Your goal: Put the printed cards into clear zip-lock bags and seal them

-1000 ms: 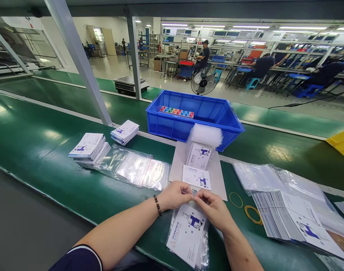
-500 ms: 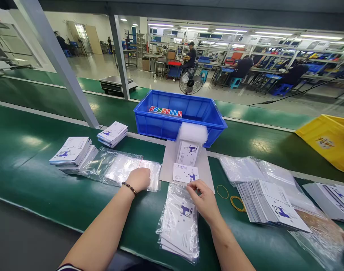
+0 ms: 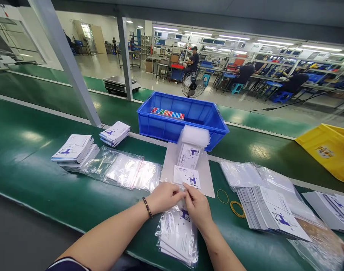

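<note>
My left hand (image 3: 166, 198), with a beaded bracelet on its wrist, and my right hand (image 3: 198, 206) meet fingertip to fingertip. Both pinch the top edge of a clear plastic bag (image 3: 174, 216). Under that film lies a slightly fanned pile of bagged white booklets (image 3: 178, 239) with a purple print. Just beyond my fingers, a white card (image 3: 186, 176) rests on a grey board (image 3: 207, 185). Behind it stands a packed bag (image 3: 189, 155) with a printed booklet and white bubble wrap. Left of my hands lie flat clear zip bags (image 3: 124, 169).
A blue bin (image 3: 157, 127) holding a colourful printed strip stands behind the board. Booklet stacks (image 3: 73, 147) lie at left, another stack (image 3: 273, 210) at right. Rubber bands (image 3: 237, 209) are near it, with more plastic bags (image 3: 239, 175) behind. A yellow bin (image 3: 330, 146) sits far right.
My left hand has moved right from the clear zip bags to meet my right hand at the bag's top edge. My right hand has stayed close to the same spot.
</note>
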### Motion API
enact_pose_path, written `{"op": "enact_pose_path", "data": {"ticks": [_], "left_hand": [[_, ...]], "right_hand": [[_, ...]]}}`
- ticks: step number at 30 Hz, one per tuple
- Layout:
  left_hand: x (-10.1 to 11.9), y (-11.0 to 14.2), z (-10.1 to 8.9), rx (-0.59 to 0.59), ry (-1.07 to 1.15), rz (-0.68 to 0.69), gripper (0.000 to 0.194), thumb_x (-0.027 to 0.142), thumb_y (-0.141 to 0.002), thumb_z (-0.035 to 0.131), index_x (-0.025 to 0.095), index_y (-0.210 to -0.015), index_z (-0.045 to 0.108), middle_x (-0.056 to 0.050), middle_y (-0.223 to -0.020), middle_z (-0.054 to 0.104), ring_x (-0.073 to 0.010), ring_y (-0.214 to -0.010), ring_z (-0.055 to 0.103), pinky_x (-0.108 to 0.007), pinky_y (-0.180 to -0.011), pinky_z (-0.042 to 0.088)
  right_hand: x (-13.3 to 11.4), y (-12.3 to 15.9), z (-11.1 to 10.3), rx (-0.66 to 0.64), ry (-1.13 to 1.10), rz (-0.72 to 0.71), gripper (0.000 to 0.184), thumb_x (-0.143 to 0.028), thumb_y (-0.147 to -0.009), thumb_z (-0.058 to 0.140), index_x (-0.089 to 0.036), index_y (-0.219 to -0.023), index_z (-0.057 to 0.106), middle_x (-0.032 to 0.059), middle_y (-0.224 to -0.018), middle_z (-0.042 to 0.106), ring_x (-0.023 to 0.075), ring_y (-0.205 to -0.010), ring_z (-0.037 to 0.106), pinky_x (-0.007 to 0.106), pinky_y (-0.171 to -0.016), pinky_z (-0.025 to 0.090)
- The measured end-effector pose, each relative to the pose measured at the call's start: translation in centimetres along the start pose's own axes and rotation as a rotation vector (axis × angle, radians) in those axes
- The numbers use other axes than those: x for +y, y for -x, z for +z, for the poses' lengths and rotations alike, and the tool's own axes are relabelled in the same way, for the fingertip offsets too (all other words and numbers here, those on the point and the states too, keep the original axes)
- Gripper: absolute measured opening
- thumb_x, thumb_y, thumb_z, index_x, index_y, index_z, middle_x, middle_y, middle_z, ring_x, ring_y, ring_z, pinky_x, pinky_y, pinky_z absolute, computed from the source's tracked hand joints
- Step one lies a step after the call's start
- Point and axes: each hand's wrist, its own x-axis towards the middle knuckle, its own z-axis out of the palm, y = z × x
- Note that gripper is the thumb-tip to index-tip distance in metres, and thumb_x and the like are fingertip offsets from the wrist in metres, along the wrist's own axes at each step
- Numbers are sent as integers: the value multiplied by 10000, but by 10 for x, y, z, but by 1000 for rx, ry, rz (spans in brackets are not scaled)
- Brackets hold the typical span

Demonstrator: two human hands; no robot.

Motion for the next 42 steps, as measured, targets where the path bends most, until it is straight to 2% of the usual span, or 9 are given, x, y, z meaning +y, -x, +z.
{"op": "enact_pose_path", "data": {"ticks": [4,9,13,21,28,33,36,40,42], "left_hand": [[-2,-5,7,37,395,-95,339,364,-757,414,154,-493,453,34,-489,444,-89,-489,403,-213,-494,319],[-3,-9,9,115,686,-239,215,252,-687,454,143,-506,490,45,-463,436,-72,-444,382,-199,-452,310],[-1,-9,10,129,712,-224,163,216,-640,512,135,-499,510,46,-472,451,-66,-451,374,-197,-457,305],[-2,-5,13,33,714,-203,170,253,-643,529,145,-520,486,48,-475,453,-67,-441,367,-200,-449,293],[0,-1,11,-51,577,-11,182,202,-647,502,141,-482,457,48,-477,407,-69,-486,351,-201,-485,293],[-3,-5,5,45,678,-177,202,250,-663,491,148,-494,448,56,-430,388,-62,-422,336,-198,-445,286],[-5,-7,-1,66,618,-259,260,312,-731,418,153,-530,461,48,-436,383,-77,-412,354,-211,-438,308],[-5,-2,-12,309,157,82,182,256,-773,411,151,-720,549,-45,-730,569,-160,-728,504,-304,-699,408],[-4,1,-16,257,-32,307,184,160,-753,431,178,-873,569,-56,-895,595,-191,-930,471,-350,-860,349]], "right_hand": [[0,1,1,-3,148,-167,353,-188,-828,312,-136,-1044,586,92,-755,626,181,-679,589,295,-598,483],[-8,-1,-1,-4,25,-157,283,-202,-798,410,-166,-1029,570,79,-826,609,171,-737,563,291,-666,469],[-13,-4,-9,-34,-93,-8,191,-268,-778,450,-175,-822,611,34,-683,590,140,-589,511,248,-562,430],[-13,-5,-12,-88,-117,157,295,-304,-789,380,-175,-564,520,2,-542,526,123,-518,467,219,-498,359],[-5,-4,-4,50,82,127,272,-270,-798,368,-197,-543,431,-4,-525,464,127,-513,440,231,-494,335],[-6,-3,-4,87,70,-111,204,-320,-812,415,-176,-888,537,62,-771,551,161,-663,509,272,-603,412],[-6,-2,-6,-22,102,-206,175,-270,-821,412,-178,-850,558,59,-739,562,163,-656,510,277,-604,407],[-5,-4,-14,-73,-12,-171,219,-204,-843,351,-185,-770,557,41,-686,550,148,-651,515,257,-598,406],[-6,-5,-19,-97,-91,-124,211,-213,-842,361,-191,-763,556,31,-683,541,144,-654,516,253,-598,409]]}}
